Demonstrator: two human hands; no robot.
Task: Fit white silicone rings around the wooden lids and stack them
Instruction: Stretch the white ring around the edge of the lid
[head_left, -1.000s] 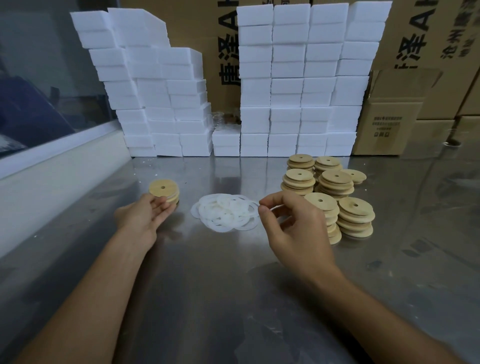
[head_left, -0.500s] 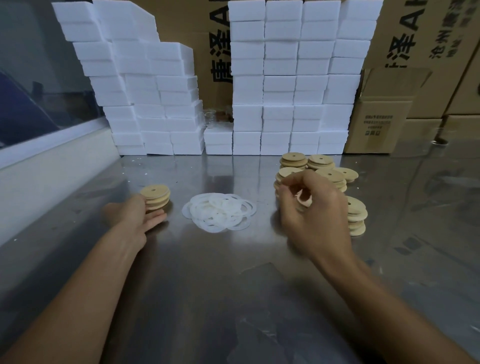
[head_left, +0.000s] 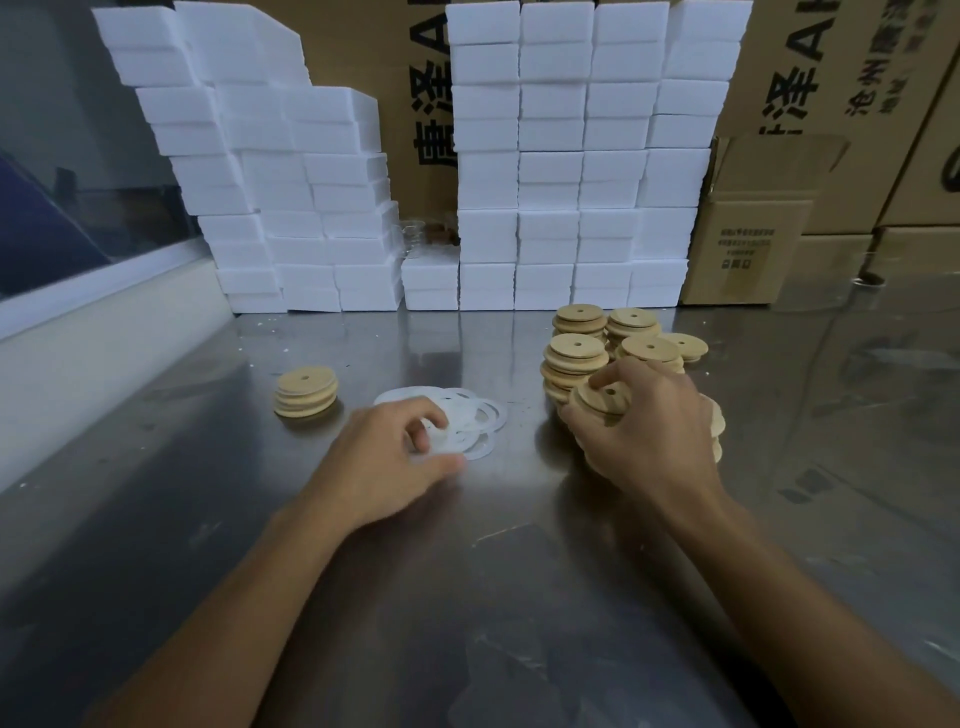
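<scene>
- Lids already ringed, as I judge them, sit in a short finished stack (head_left: 305, 393) at the left of the bench (head_left: 156, 519), well apart from both hands; nothing threatens it unless I sweep my left forearm outward.
- My left hand (head_left: 387, 465) lies over the near edge of the loose pile of white silicone rings (head_left: 467, 421), fingers curled and pinching at one. The rings overlap each other, so I could lift two stuck together, or drag the whole pile along the slick metal.
- The rings look thin and floppy; a poor pinch may let one fold or slip free.
- My right hand (head_left: 649, 426) closes around the top wooden lid (head_left: 602, 397) of the nearest bare stack, thumb and fingers on its rim.
- That stack stands close against the other bare lid stacks (head_left: 597, 343), some of them leaning unevenly. A sideways pull rather than a straight lift could topple them or knock neighbours over.
- My palm hides the lids beneath it, so I cannot tell how many I am actually gripping.
</scene>
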